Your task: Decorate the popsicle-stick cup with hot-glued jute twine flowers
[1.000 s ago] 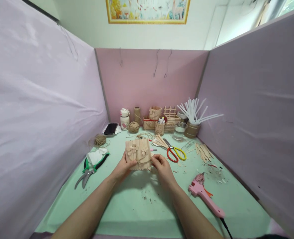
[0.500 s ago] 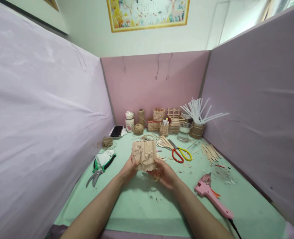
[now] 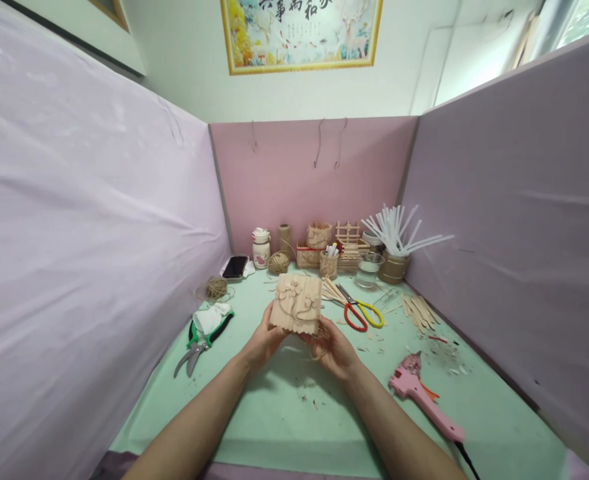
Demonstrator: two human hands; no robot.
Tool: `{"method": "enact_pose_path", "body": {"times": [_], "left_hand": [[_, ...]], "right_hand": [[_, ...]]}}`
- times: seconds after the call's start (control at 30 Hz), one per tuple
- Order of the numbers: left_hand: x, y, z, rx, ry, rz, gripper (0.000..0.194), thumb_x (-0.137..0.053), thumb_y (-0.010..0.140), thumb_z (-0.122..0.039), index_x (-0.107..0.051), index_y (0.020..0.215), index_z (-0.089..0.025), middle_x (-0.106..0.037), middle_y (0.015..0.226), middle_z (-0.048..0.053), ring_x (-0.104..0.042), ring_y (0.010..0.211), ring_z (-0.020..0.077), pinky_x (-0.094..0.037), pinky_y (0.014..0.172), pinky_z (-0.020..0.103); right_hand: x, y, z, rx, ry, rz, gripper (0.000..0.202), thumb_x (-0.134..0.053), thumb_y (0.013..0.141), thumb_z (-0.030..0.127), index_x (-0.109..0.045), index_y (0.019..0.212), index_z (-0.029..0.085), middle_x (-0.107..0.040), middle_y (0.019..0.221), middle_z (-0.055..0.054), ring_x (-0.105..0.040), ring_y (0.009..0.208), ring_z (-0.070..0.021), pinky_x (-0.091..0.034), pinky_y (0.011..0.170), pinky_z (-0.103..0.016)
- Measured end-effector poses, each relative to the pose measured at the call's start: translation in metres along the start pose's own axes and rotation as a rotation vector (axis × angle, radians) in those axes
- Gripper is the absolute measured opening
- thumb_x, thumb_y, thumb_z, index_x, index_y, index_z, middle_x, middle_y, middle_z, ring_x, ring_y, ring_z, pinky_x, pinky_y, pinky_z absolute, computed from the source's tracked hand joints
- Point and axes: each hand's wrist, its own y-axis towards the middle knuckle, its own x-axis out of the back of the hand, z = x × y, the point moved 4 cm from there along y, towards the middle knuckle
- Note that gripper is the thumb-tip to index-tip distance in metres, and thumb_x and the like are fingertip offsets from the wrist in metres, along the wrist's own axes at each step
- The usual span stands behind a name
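A small box-like wooden craft piece (image 3: pixel 298 304), made of flat sticks with scalloped ends, is held up over the middle of the table. Raised flower shapes and a curving twine stem decorate the side facing me. My left hand (image 3: pixel 266 339) grips its lower left edge. On the lower right, my right hand (image 3: pixel 332 347) has its fingers curled around the piece, partly beneath it. A loop of twine (image 3: pixel 317 352) hangs by the right fingers. The back of the piece and some fingertips are hidden.
A pink glue gun (image 3: pixel 424 397) lies at the right, with wooden sticks (image 3: pixel 419 312) beyond it. Red-and-yellow scissors (image 3: pixel 360 312) rest behind my right hand. Green-handled pruning shears (image 3: pixel 200 343) lie left. A glass of water (image 3: pixel 369 268) and twine balls (image 3: pixel 278 263) stand at the back.
The wooden piece has risen slightly and shifted right, and its decorated face has turned and tilted. Both hands have moved with it and keep their hold. The camera view has tipped up a little.
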Motion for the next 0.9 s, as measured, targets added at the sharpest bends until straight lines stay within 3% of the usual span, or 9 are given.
{"method": "enact_pose_path", "body": {"times": [0.1, 0.23, 0.33, 0.5, 0.73, 0.9], "left_hand": [[-0.003, -0.003, 0.007, 0.056, 0.007, -0.039, 0.102, -0.092, 0.052, -0.039, -0.041, 0.140, -0.028, -0.051, 0.142, 0.015, -0.048, 0.132, 0.0363, -0.038, 0.107, 0.050], [-0.012, -0.008, 0.020, 0.071, -0.067, -0.082, 0.098, -0.089, 0.057, -0.035, -0.037, 0.140, -0.035, -0.053, 0.142, 0.011, -0.053, 0.128, 0.0319, -0.044, 0.101, 0.046], [-0.016, -0.011, 0.025, 0.099, -0.106, -0.102, 0.095, -0.086, 0.063, -0.034, -0.036, 0.143, -0.035, -0.055, 0.141, 0.010, -0.055, 0.125, 0.0299, -0.047, 0.097, 0.042], [-0.016, -0.011, 0.024, 0.178, -0.150, -0.095, 0.088, -0.078, 0.072, -0.040, -0.035, 0.148, -0.034, -0.057, 0.141, 0.009, -0.057, 0.124, 0.0301, -0.050, 0.089, 0.038], [-0.019, -0.004, 0.018, 0.072, -0.164, -0.015, 0.089, -0.075, 0.075, -0.038, -0.030, 0.151, -0.034, -0.057, 0.142, 0.007, -0.058, 0.123, 0.0311, -0.047, 0.100, 0.043], [-0.005, 0.001, 0.016, 0.034, -0.107, -0.182, 0.085, -0.074, 0.076, -0.038, -0.032, 0.150, -0.028, -0.063, 0.132, 0.010, -0.062, 0.115, 0.0291, -0.048, 0.097, 0.044]], "right_hand": [[-0.004, -0.001, 0.004, 0.080, -0.020, 0.009, 0.027, -0.074, 0.078, 0.031, -0.071, 0.102, 0.019, -0.075, 0.107, -0.005, -0.071, 0.098, -0.0194, -0.058, 0.081, -0.029], [-0.008, -0.005, 0.003, 0.146, -0.112, -0.042, 0.030, -0.077, 0.076, 0.038, -0.071, 0.101, 0.021, -0.076, 0.103, -0.003, -0.071, 0.086, -0.0170, -0.058, 0.074, -0.027], [-0.011, -0.008, -0.002, 0.183, -0.212, -0.071, 0.037, -0.079, 0.074, 0.038, -0.068, 0.106, 0.023, -0.074, 0.103, -0.003, -0.069, 0.081, -0.0163, -0.055, 0.067, -0.026], [-0.013, -0.010, -0.007, 0.221, -0.272, -0.099, 0.041, -0.081, 0.071, 0.034, -0.066, 0.108, 0.026, -0.071, 0.111, -0.002, -0.067, 0.094, -0.0172, -0.053, 0.076, -0.027], [-0.012, -0.010, -0.010, 0.220, -0.346, -0.047, 0.041, -0.078, 0.075, 0.038, -0.064, 0.112, 0.028, -0.065, 0.123, -0.004, -0.063, 0.107, -0.0195, -0.053, 0.087, -0.031], [-0.011, -0.016, -0.008, 0.157, -0.403, -0.105, 0.053, -0.082, 0.070, 0.040, -0.060, 0.117, 0.030, -0.063, 0.122, -0.005, -0.067, 0.097, -0.0197, -0.056, 0.079, -0.032]]}}
